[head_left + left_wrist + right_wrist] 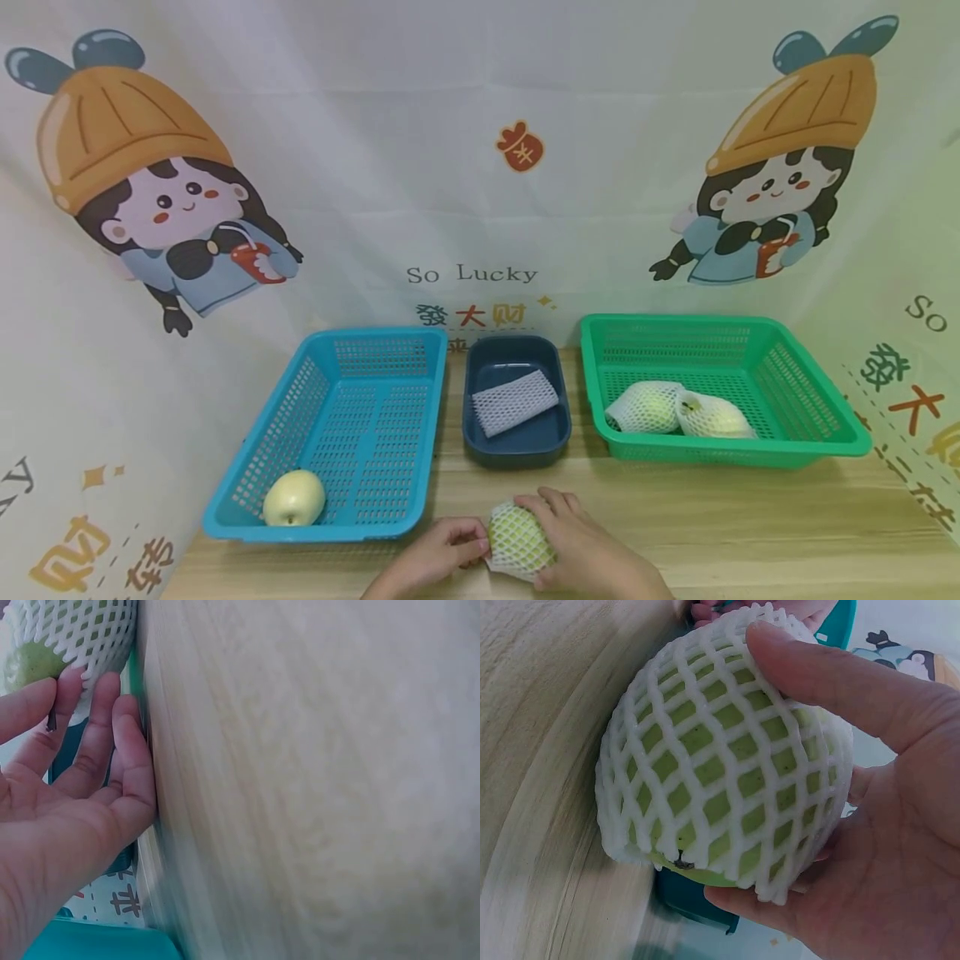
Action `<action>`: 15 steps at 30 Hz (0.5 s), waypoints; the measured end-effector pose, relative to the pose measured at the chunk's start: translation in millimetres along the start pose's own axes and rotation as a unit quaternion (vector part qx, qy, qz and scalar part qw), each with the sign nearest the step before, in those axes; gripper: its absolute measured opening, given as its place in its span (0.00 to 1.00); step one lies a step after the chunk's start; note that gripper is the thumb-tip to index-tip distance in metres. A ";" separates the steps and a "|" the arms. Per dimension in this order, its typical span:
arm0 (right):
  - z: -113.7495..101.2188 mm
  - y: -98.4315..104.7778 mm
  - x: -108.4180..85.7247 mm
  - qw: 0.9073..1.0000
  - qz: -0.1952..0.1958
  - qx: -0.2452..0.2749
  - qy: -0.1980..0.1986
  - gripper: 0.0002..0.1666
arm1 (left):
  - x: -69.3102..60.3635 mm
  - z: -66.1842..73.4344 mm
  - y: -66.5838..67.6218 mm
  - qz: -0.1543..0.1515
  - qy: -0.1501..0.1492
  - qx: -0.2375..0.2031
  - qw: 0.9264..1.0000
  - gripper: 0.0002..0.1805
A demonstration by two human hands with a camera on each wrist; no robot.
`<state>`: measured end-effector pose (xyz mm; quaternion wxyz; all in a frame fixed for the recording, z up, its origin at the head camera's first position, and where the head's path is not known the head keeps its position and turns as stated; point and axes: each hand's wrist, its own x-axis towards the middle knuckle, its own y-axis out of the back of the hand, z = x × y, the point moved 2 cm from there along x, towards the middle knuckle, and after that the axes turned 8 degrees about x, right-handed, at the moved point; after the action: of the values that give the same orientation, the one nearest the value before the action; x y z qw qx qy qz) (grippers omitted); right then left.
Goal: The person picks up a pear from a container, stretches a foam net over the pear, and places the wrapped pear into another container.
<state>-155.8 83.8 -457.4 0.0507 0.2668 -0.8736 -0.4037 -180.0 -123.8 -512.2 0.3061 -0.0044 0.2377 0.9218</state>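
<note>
A green pear [34,664] in a white foam net [521,542] is held low over the front of the wooden table. My right hand [588,546] grips it from the right, thumb on one side and fingers on the other. From the left, my left hand [446,552] reaches to the pear's uncovered end. Its thumb and index finger pinch the dark stem [52,720], while the other fingers bend loosely beside the net. In the right wrist view the net covers most of the fruit, with a dark spot showing at the near end.
On the left stands a blue basket [431,442] with a bare yellow pear [294,498]. A dark blue bin [517,458] at centre holds a flat foam net [515,402]. To the right, a green basket [720,450] contains two netted fruits [652,407]. Behind hangs a printed cloth [360,167].
</note>
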 end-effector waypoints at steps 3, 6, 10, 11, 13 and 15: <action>0.3 0.3 2.5 1.000 0.006 -0.023 0.010 0.47 | 0.9 0.0 -0.3 0.006 0.000 0.004 1.000 0.11; 0.2 0.6 4.9 0.999 0.012 -0.041 0.023 0.47 | 0.9 2.6 -1.0 0.017 -0.001 0.010 1.000 0.11; -0.1 2.4 6.2 0.998 0.015 -0.055 0.039 0.48 | -1.0 9.7 -2.6 0.040 0.004 0.037 0.998 0.09; 0.0 3.1 6.4 0.997 0.015 -0.058 0.044 0.49 | -1.7 11.8 -3.1 0.048 0.004 0.049 0.998 0.08; 0.5 4.5 7.1 0.997 0.013 -0.063 0.049 0.50 | -3.6 17.4 -3.9 0.064 0.004 0.078 0.995 0.06; 0.8 5.9 7.5 0.997 0.010 -0.064 0.052 0.51 | -5.9 24.5 -4.1 0.076 0.003 0.108 0.991 0.08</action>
<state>-165.0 83.7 -454.5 0.1172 0.2749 -0.8447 -0.4441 -169.6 -113.4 -491.4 0.2331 0.0439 0.3367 0.9112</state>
